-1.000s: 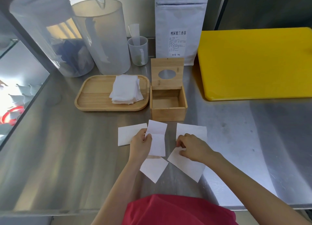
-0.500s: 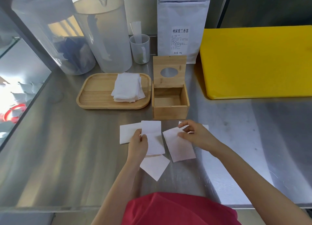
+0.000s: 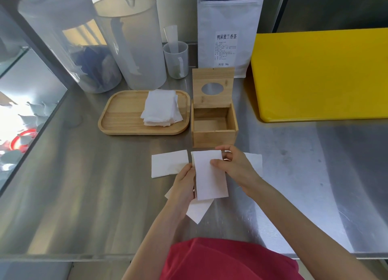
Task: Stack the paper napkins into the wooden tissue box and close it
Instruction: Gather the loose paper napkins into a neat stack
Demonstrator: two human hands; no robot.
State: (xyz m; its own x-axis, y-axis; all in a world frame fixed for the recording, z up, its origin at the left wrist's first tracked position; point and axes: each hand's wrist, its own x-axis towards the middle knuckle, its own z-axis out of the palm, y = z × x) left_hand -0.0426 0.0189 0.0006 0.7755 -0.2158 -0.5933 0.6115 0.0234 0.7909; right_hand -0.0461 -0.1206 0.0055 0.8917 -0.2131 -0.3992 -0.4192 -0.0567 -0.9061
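Stainless steel worktop (image 3: 73, 195) fills the frame, and the wooden tissue box (image 3: 214, 130) is seen at centre with its lid (image 3: 213, 87) standing upright and its inside bare: nothing has been loaded yet. A small stack of paper napkins (image 3: 210, 174) is being squared up just below the box, pinched along its left edge by the left hand (image 3: 183, 187) and pressed from the top right by the fingers of the right hand (image 3: 237, 170). More loose napkins (image 3: 169, 164) are left flat on the worktop around the hands, and a folded pile (image 3: 161, 109) is waiting on the wooden tray (image 3: 121, 115) left of the box. By this reckoning the task is judged to be early: gathering is under way, while loading and closing the lid are yet to be done.
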